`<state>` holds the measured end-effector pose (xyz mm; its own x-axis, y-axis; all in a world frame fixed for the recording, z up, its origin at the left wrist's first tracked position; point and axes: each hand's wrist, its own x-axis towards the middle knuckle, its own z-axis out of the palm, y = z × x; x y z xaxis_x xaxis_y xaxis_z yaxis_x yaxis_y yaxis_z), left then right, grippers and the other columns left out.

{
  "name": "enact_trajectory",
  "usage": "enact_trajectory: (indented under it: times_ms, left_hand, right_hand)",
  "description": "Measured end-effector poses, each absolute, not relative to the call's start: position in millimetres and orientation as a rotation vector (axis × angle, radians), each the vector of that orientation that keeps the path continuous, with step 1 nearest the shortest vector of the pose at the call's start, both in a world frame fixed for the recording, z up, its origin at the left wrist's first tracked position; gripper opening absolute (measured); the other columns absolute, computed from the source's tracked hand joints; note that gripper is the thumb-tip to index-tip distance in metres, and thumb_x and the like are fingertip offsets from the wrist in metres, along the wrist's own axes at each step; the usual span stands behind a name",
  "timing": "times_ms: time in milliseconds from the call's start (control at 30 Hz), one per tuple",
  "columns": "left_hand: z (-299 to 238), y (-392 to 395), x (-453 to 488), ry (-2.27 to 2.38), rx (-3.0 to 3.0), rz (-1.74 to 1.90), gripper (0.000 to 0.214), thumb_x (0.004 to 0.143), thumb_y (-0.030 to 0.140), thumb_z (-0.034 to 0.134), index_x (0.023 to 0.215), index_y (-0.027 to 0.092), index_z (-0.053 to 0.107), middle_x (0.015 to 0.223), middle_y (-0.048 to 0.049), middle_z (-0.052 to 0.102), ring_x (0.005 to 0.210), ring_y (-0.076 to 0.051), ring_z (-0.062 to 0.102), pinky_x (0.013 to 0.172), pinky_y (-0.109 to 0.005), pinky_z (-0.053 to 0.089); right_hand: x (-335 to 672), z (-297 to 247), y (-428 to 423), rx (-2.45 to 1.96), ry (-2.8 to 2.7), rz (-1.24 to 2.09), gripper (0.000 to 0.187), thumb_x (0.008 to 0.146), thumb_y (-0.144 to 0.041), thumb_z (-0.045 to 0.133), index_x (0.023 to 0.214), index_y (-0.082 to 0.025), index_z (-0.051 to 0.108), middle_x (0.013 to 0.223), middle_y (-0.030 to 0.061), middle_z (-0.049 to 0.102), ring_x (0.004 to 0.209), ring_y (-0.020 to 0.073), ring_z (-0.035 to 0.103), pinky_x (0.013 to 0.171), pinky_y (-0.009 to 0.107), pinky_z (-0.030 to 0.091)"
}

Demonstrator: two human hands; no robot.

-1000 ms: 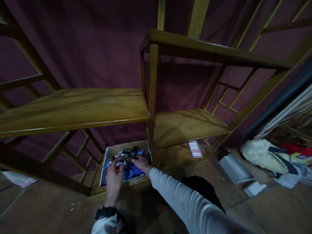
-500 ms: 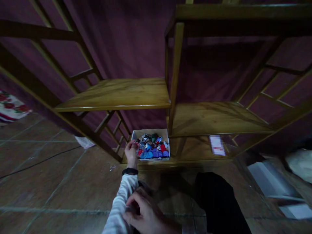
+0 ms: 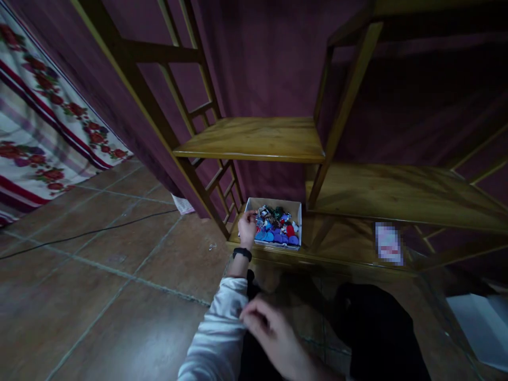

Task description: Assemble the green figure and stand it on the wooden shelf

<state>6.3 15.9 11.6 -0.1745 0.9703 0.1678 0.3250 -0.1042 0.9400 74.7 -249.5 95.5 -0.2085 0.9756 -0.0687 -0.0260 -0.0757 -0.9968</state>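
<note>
A shallow white box (image 3: 273,202) on the bottom shelf holds a jumble of small trinkets (image 3: 275,225), with several blue and purple rounded pieces along its front. My left hand (image 3: 247,228), with a black wristband (image 3: 242,254), reaches over the box's left side. Its fingers are bent together at the trinkets; what they grip, if anything, is too small to make out. Nearer the camera, my right hand (image 3: 273,333) is curled, thumb and fingertips drawn together against the white sleeve (image 3: 222,323) of my left arm. Bare forearm shows between wristband and cuff.
A wooden shelf unit (image 3: 254,138) stands before a dark purple curtain (image 3: 262,63). A blurred-out card (image 3: 389,243) lies right of the box. A black cable (image 3: 99,231) crosses the tiled floor. A pale container (image 3: 482,328) stands at the right, flowered cloth (image 3: 51,116) at the left.
The view has swung left, so the shelf appears further right. The sleeve's cuff sits further back from the wristband. My left hand stays at the box's left side; my right hand stays by the sleeve.
</note>
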Motion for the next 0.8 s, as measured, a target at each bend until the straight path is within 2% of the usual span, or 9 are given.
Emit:
enact_trajectory:
  times_ms: [67, 167, 267, 400, 500, 633, 700, 800]
  left_hand:
    - [14.6, 13.1, 14.7, 1.42, 1.349, 1.333, 0.025, 0.074, 0.014, 0.045, 0.091, 0.015, 0.064, 0.074, -0.0042, 0.064, 0.059, -0.012, 0.058, 0.054, -0.021, 0.045]
    - [18.9, 10.1, 23.7, 1.276, 1.081, 1.373, 0.023, 0.074, 0.017, 0.048, 0.091, 0.014, 0.062, 0.071, -0.0029, 0.063, 0.055, -0.01, 0.056, 0.05, -0.02, 0.044]
    - [21.4, 9.8, 24.0, 1.167, 0.751, 1.401, 0.021, 0.072, 0.015, 0.051, 0.091, 0.013, 0.06, 0.069, -0.0026, 0.063, 0.056, -0.009, 0.058, 0.054, -0.02, 0.046]
    - [21.0, 9.2, 16.4, 1.173, 0.582, 1.404, 0.025, 0.073, 0.013, 0.049, 0.097, 0.012, 0.057, 0.069, -0.0033, 0.062, 0.06, -0.01, 0.06, 0.06, -0.022, 0.048]
    - [22.8, 3.8, 10.4, 1.372, 1.013, 1.323, 0.025, 0.078, 0.017, 0.046, 0.099, 0.015, 0.058, 0.073, -0.0041, 0.062, 0.066, -0.014, 0.061, 0.063, -0.026, 0.048]
    - [31.1, -5.7, 9.2, 1.556, 2.001, 0.927, 0.022, 0.08, 0.02, 0.049, 0.096, 0.022, 0.063, 0.098, -0.0078, 0.063, 0.091, -0.02, 0.059, 0.083, -0.031, 0.044]
    - [33.2, -8.3, 13.7, 1.57, 2.306, 0.764, 0.027, 0.082, 0.018, 0.046, 0.103, 0.022, 0.062, 0.108, -0.0101, 0.059, 0.102, -0.023, 0.054, 0.091, -0.034, 0.04]
    - [29.0, -8.4, 24.6, 1.577, 2.54, 0.66, 0.037, 0.083, 0.014, 0.04, 0.118, 0.02, 0.053, 0.118, -0.0136, 0.054, 0.111, -0.026, 0.048, 0.098, -0.04, 0.034]
  right_hand:
    - [72.2, 77.7, -232.1, -1.229, -1.116, 1.376, 0.017, 0.082, -0.039, 0.053, 0.089, -0.025, 0.058, 0.085, -0.0001, 0.058, 0.079, 0.0156, 0.054, 0.072, 0.027, 0.043]
    - [62.8, 49.5, -224.3, -1.171, -1.043, 1.499, 0.019, 0.078, -0.038, 0.058, 0.088, -0.023, 0.053, 0.082, -0.0012, 0.056, 0.075, 0.0141, 0.054, 0.068, 0.025, 0.044]
    - [54.6, 37.9, -242.8, -1.136, -0.981, 1.665, 0.021, 0.079, -0.042, 0.054, 0.08, -0.022, 0.049, 0.068, -0.0041, 0.048, 0.059, 0.0109, 0.049, 0.054, 0.022, 0.041]
    - [63.8, 50.9, -264.0, -0.991, -1.17, 1.843, 0.018, 0.08, -0.039, 0.055, 0.08, -0.021, 0.053, 0.066, -0.0041, 0.051, 0.057, 0.009, 0.048, 0.053, 0.02, 0.039]
    - [90.9, 56.2, -239.6, -0.947, -1.283, 1.936, 0.021, 0.081, -0.041, 0.053, 0.083, -0.02, 0.058, 0.066, -0.0025, 0.057, 0.054, 0.0091, 0.05, 0.053, 0.021, 0.041]
    - [141.0, 33.7, -153.7, -1.334, -1.034, 1.448, 0.026, 0.079, -0.043, 0.052, 0.085, -0.018, 0.059, 0.073, 0.0016, 0.062, 0.062, 0.0117, 0.055, 0.056, 0.022, 0.044]
    - [162.5, 18.3, -106.8, -1.564, -0.923, 1.207, 0.024, 0.08, -0.04, 0.048, 0.088, -0.019, 0.058, 0.08, 0.0026, 0.063, 0.069, 0.0138, 0.057, 0.058, 0.022, 0.046]
    - [182.0, 3.2, -53.5, -1.781, -1.006, 1.049, 0.026, 0.083, -0.038, 0.042, 0.099, -0.022, 0.056, 0.086, 0.0006, 0.063, 0.077, 0.0149, 0.059, 0.063, 0.024, 0.048]
